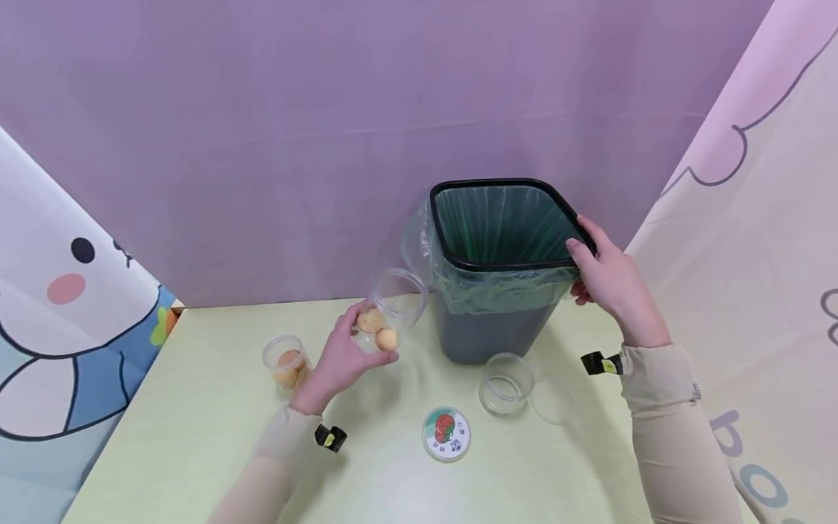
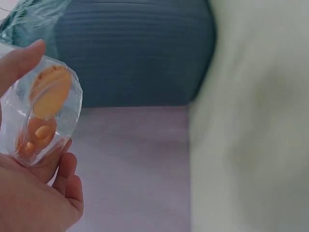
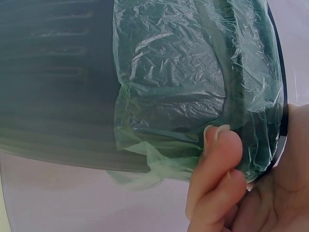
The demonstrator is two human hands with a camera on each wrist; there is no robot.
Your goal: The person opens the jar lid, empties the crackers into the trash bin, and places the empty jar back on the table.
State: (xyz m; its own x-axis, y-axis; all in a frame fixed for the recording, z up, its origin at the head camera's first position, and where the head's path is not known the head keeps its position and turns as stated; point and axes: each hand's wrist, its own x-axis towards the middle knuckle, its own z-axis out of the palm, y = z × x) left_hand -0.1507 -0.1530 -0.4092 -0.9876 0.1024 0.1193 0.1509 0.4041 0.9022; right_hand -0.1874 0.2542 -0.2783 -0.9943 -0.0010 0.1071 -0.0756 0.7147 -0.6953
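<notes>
My left hand grips a clear plastic jar that is tilted with its mouth toward the bin. Several round orange-brown cookies lie inside it, and the left wrist view shows them through the clear bottom. With my right hand I hold the black rim of a grey trash bin at its right corner. A thin green bag lines the bin and folds over its outside; in the right wrist view curled fingers press beside the bag.
Left of my left hand stands another clear jar with cookies. A clear jar without a lid sits before the bin, beside a transparent lid. Nearer me lies a round lid with a tomato picture. A purple curtain hangs behind the table.
</notes>
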